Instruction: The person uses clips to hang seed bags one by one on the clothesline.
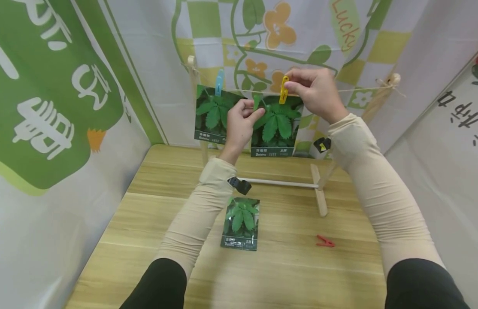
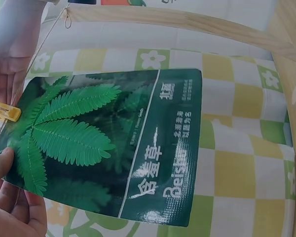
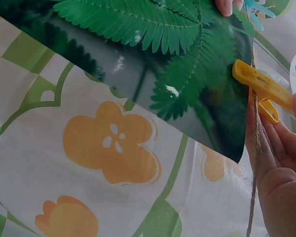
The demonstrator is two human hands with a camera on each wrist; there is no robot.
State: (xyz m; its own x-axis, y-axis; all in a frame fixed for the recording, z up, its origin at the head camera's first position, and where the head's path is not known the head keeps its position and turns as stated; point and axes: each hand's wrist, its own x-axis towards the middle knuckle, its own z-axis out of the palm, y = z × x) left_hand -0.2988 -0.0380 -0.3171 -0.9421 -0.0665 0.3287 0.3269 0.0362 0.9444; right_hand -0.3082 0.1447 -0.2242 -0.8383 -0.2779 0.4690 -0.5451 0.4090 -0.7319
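Note:
My left hand (image 1: 241, 124) pinches the upper left edge of a green seed packet (image 1: 275, 128) between thumb and fingers, holding it up against the twine (image 3: 254, 197). At the packet's top edge, my right hand (image 1: 316, 90) grips a yellow clothespin (image 1: 284, 90), whose jaws sit over both the packet and the twine. Left of these, a matching packet (image 1: 212, 113) hangs from the line under a blue clothespin (image 1: 219, 82), partly hidden behind my left hand. In the left wrist view the held packet (image 2: 89, 128) shows leaves and white lettering.
The twine runs between two wooden posts (image 1: 378, 101) of a stand with a white crossbar (image 1: 279, 183). A third packet (image 1: 240, 224) lies on the wooden table (image 1: 165, 231), with a red clothespin (image 1: 325, 241) to its right. A patterned cloth (image 1: 208, 19) hangs behind.

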